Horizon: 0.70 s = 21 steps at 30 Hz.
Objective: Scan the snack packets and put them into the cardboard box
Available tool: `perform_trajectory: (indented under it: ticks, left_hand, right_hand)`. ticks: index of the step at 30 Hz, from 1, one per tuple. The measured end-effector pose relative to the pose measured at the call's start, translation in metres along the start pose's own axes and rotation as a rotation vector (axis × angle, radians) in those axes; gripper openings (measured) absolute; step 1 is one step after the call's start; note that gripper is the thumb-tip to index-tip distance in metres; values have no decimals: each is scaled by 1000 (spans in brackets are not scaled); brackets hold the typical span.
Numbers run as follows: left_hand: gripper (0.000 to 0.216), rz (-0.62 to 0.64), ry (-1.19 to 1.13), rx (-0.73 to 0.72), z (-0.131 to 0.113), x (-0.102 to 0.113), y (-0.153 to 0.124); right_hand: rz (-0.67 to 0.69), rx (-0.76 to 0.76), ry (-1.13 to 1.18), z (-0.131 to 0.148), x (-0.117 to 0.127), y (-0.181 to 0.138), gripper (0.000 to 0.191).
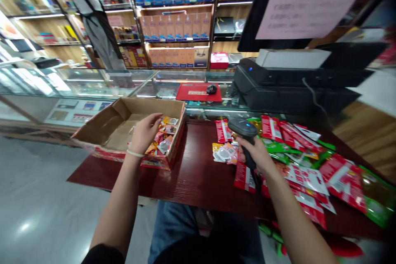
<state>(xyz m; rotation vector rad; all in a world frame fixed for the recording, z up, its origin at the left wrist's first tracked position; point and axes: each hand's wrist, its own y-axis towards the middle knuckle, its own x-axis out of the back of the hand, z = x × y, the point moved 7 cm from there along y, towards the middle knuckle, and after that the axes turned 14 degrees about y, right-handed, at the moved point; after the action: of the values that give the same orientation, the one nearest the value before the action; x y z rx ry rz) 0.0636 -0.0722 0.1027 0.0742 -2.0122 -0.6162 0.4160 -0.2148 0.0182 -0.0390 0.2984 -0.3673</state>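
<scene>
My right hand (256, 154) is wrapped around the grip of a black barcode scanner (243, 127). The scanner is over small snack packets (225, 152) and red snack bags (244, 175) on the table. My left hand (145, 132), with a pale band at the wrist, is above an open cardboard box (93, 132). Its fingers are loosely bent and apart, with nothing visible between them. Small colourful packets (167, 132) lie in the right end of the box, beside my fingers; the hand hides part of the inside.
Many red and green snack bags (305, 165) are heaped on the right of the dark red table (198, 173). Behind stand a glass counter (148, 86), a red mat (194, 92) with a mouse (211, 89), and a monitor (256, 16) with pink paper. A person (95, 20) stands at the back left.
</scene>
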Motion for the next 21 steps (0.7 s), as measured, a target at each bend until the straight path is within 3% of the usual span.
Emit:
perform_trajectory:
  ticks: [4,8,10,13,16,19,21]
  left_hand:
    - [33,-49,-94,-64,-42,9,-9]
    - [30,-52,-173,-188,-102,11,-21]
    - [29,-29,-241,-274,-136,2,-26]
    - [30,118,-351,-428,-187,-37,-36]
    - [32,343,-292,-559,-230,-96,-59]
    - [40,547,-97,-660,-256,-151,-98]
    - [51,624,46,-676,-263,-174,-124]
  right_hand:
    - [-86,29,-18,17,18,-18,37]
    - [-154,78,2,26,49,-43,34]
    - [-190,99,-2,29,66,-57,34]
    - [-281,95,9,31,91,-80,37]
    - [-374,70,21,29,110,-103,39]
    - [-433,63,26,23,126,-121,38]
    - [-455,75,27,18,135,-132,36]
